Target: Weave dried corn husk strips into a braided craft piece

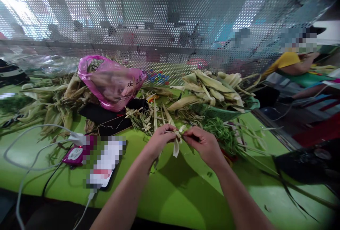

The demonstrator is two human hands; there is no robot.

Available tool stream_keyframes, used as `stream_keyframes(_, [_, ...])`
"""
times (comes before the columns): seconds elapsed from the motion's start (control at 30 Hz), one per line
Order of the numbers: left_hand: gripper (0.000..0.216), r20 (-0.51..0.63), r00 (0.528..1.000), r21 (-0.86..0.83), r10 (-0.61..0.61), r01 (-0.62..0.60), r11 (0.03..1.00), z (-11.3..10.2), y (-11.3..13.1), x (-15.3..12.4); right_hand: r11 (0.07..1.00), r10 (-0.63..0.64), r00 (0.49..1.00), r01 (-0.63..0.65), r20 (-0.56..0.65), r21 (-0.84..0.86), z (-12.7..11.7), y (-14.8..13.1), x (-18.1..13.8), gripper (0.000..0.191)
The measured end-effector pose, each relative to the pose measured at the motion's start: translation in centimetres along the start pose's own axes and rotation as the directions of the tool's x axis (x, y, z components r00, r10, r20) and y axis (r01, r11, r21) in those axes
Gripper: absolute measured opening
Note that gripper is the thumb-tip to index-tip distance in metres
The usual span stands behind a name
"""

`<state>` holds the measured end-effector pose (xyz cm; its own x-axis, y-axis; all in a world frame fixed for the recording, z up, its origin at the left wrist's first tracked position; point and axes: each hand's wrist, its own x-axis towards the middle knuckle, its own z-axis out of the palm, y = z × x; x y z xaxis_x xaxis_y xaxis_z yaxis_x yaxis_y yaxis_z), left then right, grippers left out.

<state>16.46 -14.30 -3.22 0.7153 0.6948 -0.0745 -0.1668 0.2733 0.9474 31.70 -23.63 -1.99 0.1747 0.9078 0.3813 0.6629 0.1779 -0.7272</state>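
Observation:
Between my two hands, above the green table point(164, 191), is a pale strip of corn husk point(176, 147), folded or knotted at its top. My left hand point(165, 136) is closed on the husk from the left, thumb against the fingers. From the right, my right hand point(203, 140) pinches the husk's other side with thumb and forefinger. Longer husk pieces point(168, 116) stick out beyond my left hand toward the far side. Just past the hands lies a scatter of thin shredded husk strips point(145, 122). The fingertips partly hide the folded spot.
A green basket point(225, 111) heaped with dried husks point(215, 86) stands behind right, green strands point(223, 134) before it. A pink plastic bag point(111, 81) and more husks point(61, 99) lie left, near a phone point(107, 162), power strip point(77, 155) and cables. A person point(297, 60) sits far right.

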Motion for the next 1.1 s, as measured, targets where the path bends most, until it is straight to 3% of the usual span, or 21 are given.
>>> stream_keyframes(0.13, [0.011, -0.132, 0.988, 0.214, 0.08, -0.051, 0.975, 0.0, -0.6, 0.4, 0.975, -0.103, 0.994, 0.109, 0.043, -0.192, 0.0, -0.5, -0.3, 0.017])
stream_keyframes(0.27, [0.008, -0.173, 0.96, 0.543, 0.219, -0.093, 0.835, 0.0, -1.0, 0.5, 0.903, -0.176, 0.977, 0.21, 0.122, -0.375, 0.3, -0.4, -0.3, 0.02])
stream_keyframes(0.43, [0.015, -0.02, 0.954, 0.828, 0.3, -0.152, 0.539, 0.3, -1.1, -0.3, 0.804, -0.224, 0.956, 0.291, 0.189, -0.518, 0.6, -0.5, -0.3, 0.024])
stream_keyframes(0.53, [0.015, 0.091, 0.96, 0.879, 0.266, -0.203, 0.432, 0.5, -0.8, -0.6, 0.85, -0.207, 0.965, 0.258, 0.16, -0.459, 0.2, -0.4, -0.2, 0.023])
stream_keyframes(0.6, [0.014, 0.136, 0.969, 0.851, 0.207, -0.221, 0.476, 0.5, -0.6, -0.7, 0.927, -0.141, 0.983, 0.174, 0.12, -0.332, -0.4, 0.0, 0.0, 0.02])
stream_keyframes(0.67, [0.012, 0.188, 0.972, 0.757, 0.144, -0.237, 0.609, 0.4, -0.4, -0.6, 0.986, -0.039, 0.996, 0.053, 0.085, -0.16, -0.9, 0.6, 0.2, 0.016])
stream_keyframes(0.77, [0.009, 0.244, 0.967, 0.48, 0.073, -0.186, 0.857, 0.2, 0.0, -0.6, 0.991, 0.109, 0.992, -0.113, 0.07, 0.064, -1.2, 1.3, 0.5, 0.016])
stream_keyframes(0.83, [0.015, 0.2, 0.978, 0.271, 0.057, -0.111, 0.956, 0.1, 0.2, -0.6, 0.978, 0.154, 0.986, -0.161, 0.06, 0.133, -1.1, 1.4, 0.5, 0.017])
stream_keyframes(0.9, [0.02, 0.091, 0.994, 0.128, 0.065, -0.076, 0.989, 0.0, 0.2, -0.4, 0.98, 0.139, 0.99, -0.143, 0.039, 0.136, -0.8, 1.2, 0.4, 0.016])
stream_keyframes(0.97, [0.02, -0.026, 0.996, 0.1, 0.084, -0.081, 0.992, -0.1, 0.0, -0.2, 0.993, 0.083, 0.996, -0.085, 0.029, 0.088, -0.3, 0.7, 0.2, 0.014])
stream_keyframes(1.1, [0.013, -0.137, 0.981, 0.301, 0.14, -0.094, 0.949, -0.2, -0.6, 0.4, 0.994, -0.04, 0.998, 0.045, 0.048, -0.096, 0.2, -0.5, -0.2, 0.016])
